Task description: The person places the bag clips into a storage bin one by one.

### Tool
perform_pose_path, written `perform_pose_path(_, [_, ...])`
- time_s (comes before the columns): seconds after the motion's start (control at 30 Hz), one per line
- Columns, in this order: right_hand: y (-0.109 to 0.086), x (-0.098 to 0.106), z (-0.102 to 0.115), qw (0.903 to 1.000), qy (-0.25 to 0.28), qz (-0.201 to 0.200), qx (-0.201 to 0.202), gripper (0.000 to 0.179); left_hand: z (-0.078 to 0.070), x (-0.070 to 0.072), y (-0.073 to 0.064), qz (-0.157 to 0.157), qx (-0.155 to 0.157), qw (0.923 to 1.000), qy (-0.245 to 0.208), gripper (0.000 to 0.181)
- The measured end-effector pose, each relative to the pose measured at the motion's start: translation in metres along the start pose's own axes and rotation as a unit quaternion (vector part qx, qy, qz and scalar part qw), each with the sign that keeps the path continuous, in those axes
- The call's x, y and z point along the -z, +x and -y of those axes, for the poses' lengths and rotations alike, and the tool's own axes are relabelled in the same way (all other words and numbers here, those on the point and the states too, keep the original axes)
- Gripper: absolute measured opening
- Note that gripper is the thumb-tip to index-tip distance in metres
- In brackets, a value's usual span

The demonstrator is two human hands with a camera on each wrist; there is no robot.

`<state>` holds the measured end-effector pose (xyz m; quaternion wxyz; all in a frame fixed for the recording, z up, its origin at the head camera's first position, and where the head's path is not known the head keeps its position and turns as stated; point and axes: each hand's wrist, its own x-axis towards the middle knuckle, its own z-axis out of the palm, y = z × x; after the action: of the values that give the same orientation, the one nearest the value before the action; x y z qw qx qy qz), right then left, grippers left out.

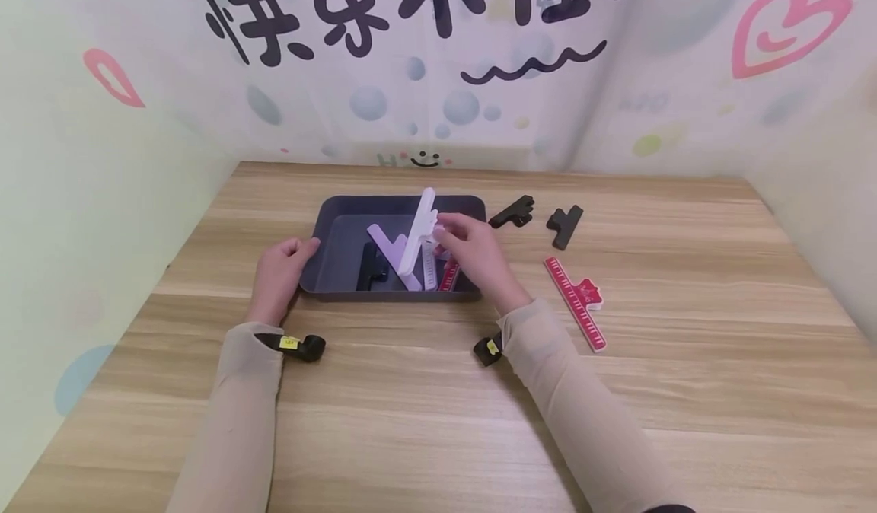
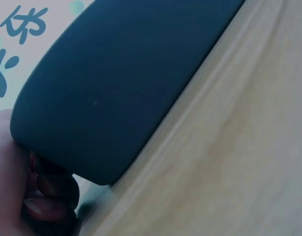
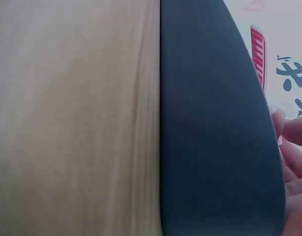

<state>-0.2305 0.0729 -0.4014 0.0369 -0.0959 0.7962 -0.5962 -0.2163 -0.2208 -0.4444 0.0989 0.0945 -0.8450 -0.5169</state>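
A dark grey tray (image 1: 390,297) stands on the table. My left hand (image 1: 277,273) grips its left end, thumb at the rim; the left wrist view shows curled fingers (image 2: 47,209) beneath the tray's corner. Over the tray's right half, my right hand (image 1: 473,250) pinches a long white clip (image 1: 419,231) by its handle, holding it tilted. Inside lie a purple clip (image 1: 390,250), a black clip (image 1: 367,269), a pale clip with ruler marks (image 1: 429,269) and a red clip (image 1: 448,275). In the right wrist view a red strip with white marks (image 3: 258,54) shows beyond the rim near my fingers.
Right of the tray lie two black clips, one by its back corner (image 1: 512,212) and one farther right (image 1: 565,227). A red ruler-marked clip (image 1: 578,304) lies nearer. Behind the wooden table (image 1: 411,422) hangs a printed white cloth (image 1: 329,125).
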Motion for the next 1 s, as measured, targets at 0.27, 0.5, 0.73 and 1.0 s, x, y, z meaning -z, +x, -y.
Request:
perform_pose_path(0.27, [0.002,-0.008,-0.001,0.9999,-0.012,0.004,0.005,0.033,0.004,0.003,0.0,-0.01,0.001,0.9999,0.006,0.05])
perform_pose_path(0.5, [0.004,-0.016,0.001,0.9999,0.013,0.0,-0.006,0.032,0.006,0.002,0.0,-0.009,-0.004,1.0,0.001,0.048])
perform_pose_path(0.73, [0.005,-0.023,0.002,1.0,0.001,0.003,0.0,0.03,0.004,0.002,0.0,-0.012,-0.012,0.9998,0.005,0.047])
perform_pose_path(1.0, [0.006,-0.031,0.009,0.9999,0.004,0.012,-0.004,0.032,0.002,0.002,0.0,-0.009,-0.01,0.9999,-0.004,0.045])
